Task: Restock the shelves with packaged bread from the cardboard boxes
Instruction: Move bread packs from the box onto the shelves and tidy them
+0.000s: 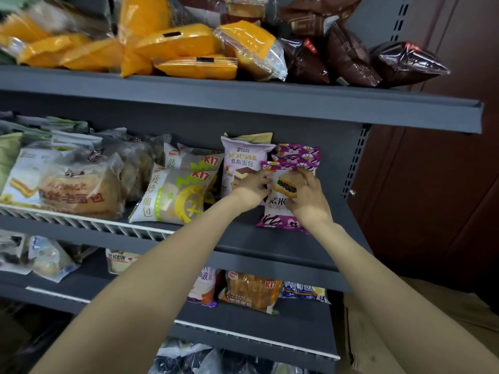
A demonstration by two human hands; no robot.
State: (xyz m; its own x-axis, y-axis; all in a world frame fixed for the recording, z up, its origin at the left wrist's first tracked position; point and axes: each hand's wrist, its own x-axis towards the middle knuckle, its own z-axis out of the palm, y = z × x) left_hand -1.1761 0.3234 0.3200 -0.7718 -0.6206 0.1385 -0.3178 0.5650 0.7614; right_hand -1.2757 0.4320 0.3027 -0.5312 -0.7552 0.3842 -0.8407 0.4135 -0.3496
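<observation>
A purple-flowered bread packet (280,211) stands upright at the right end of the middle shelf (270,247), in front of two more of the same kind (297,151). My left hand (252,186) grips its left edge. My right hand (306,194) grips its right side, fingers over the top. Left of it stands a lilac mousse bread pack (241,160). A cardboard box (378,333) shows at the lower right, partly behind my right arm.
The top shelf (243,101) carries yellow packs (183,47) and dark brown packs (348,58). More bread fills the middle shelf's left side behind a white wire rail (81,221). The lower shelf (243,319) holds assorted packs. A brown wall stands at right.
</observation>
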